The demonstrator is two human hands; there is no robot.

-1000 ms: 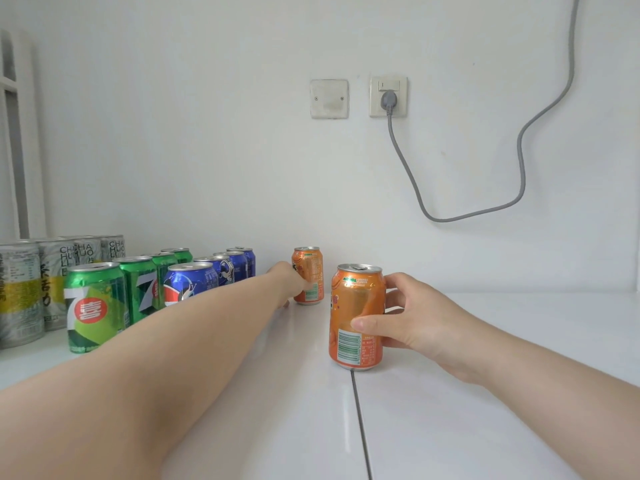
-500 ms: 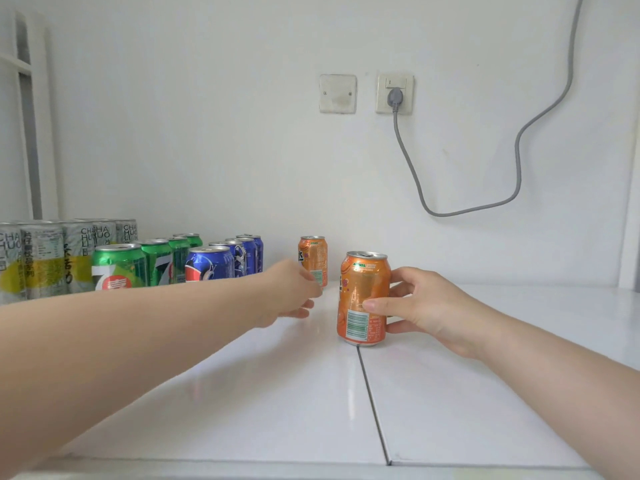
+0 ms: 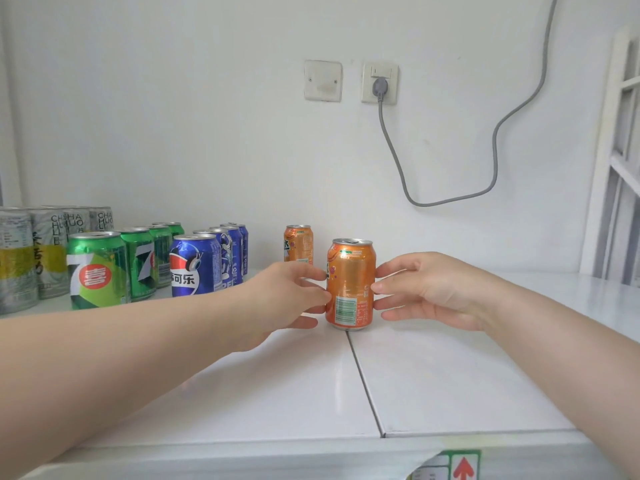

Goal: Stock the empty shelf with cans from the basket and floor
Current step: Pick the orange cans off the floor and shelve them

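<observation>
Head view: at the far left of the shelf (image 3: 450, 375), silver cans (image 3: 20, 258), green cans (image 3: 97, 268) and blue cans (image 3: 195, 265) are ranked in rows running back toward the wall. Just right of the blue row the left hand (image 3: 287, 296) is reached in, its fingers nearly straight and its fingertips laid against the left side of the front orange can (image 3: 350, 284); nothing is enclosed by it. A rear orange can (image 3: 298, 244) is stood farther back, near the wall and apart from the front one. The front can is set upright on the shelf, at the far end of the seam (image 3: 363, 379) between two panels. At its right side the right hand (image 3: 429, 289) is likewise held open, thumb and fingertips touching the can's wall without being wrapped round it. The step in hand is judged to be the squaring of this can into a new orange row. Light, even pressure from both sides is called for, so that the can is slid and not tipped at the seam. It should be lined up ahead of the rear can, and both hands drawn off sideways together.
</observation>
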